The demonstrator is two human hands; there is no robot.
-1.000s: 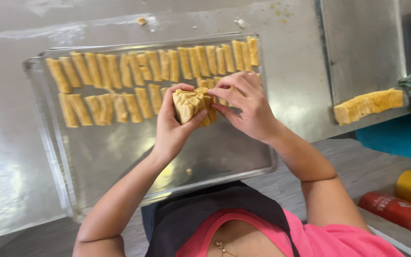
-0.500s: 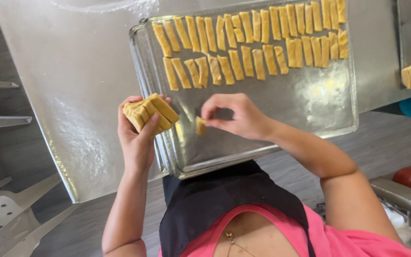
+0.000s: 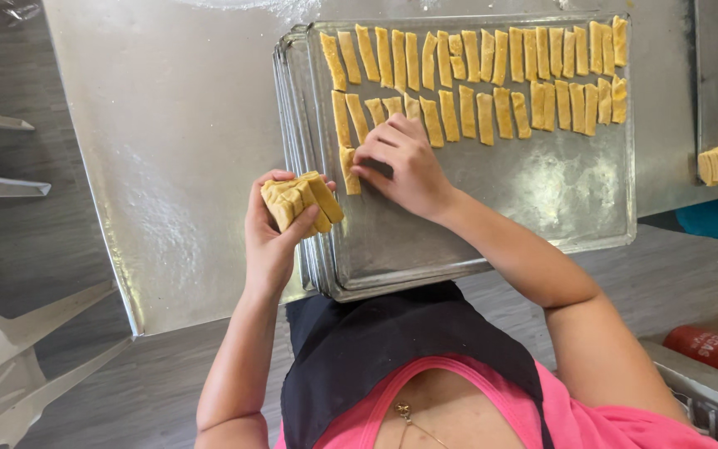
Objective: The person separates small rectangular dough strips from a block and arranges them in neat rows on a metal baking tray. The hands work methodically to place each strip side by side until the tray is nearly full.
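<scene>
The right hand [image 3: 405,162] had moved up the tray [image 3: 542,208], pressing a dough strip [image 3: 349,170] down; the left hand [image 3: 272,224] still clasped the stack of strips [image 3: 301,199].

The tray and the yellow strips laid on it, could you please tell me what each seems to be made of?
The tray looks like bare metal, perhaps aluminium: dull silver with soft reflections and scuffs. The yellow strips look like raw dough: matte, pale yellow, with cut edges. The stack in the left hand looks alike.
</scene>
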